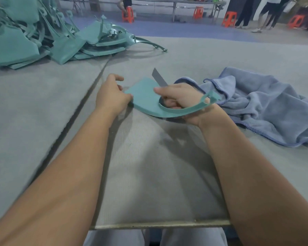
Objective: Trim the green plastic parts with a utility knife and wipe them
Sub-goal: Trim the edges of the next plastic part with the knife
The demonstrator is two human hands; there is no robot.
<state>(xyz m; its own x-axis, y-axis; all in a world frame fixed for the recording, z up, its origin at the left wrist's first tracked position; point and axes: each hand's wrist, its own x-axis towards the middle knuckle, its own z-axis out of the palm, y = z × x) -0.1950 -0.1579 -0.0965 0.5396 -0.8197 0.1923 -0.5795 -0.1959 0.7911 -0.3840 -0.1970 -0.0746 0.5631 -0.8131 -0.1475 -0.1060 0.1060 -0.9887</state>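
Grey-covered table (167,166) fills the view; orange stools (128,14) and standing people at the far side of the room.

Far left: heap of green plastic parts (43,38), loosely stacked, thin curved arms sticking out.

Centre-left: left hand (112,96) pinches the near-left edge of one green plastic part (142,96), thumb on top, other fingers curled loosely; the index is lifted clear. Part held just off the table, flat panel to the left, curved arm sweeping right.

Centre-right: right hand (180,98) curled tight round a utility knife (159,78), handle hidden in the fist, blade pointing up and away. The part's curved arm wraps across this wrist.

Right: blue towel (265,105), crumpled, untouched.

Risks, as judged: long exposed blade could snap or skid off the thin edge toward the pinching fingers; a light pinch may let the panel twist mid-cut. Frame is motion-blurred, so blade contact cannot be confirmed.
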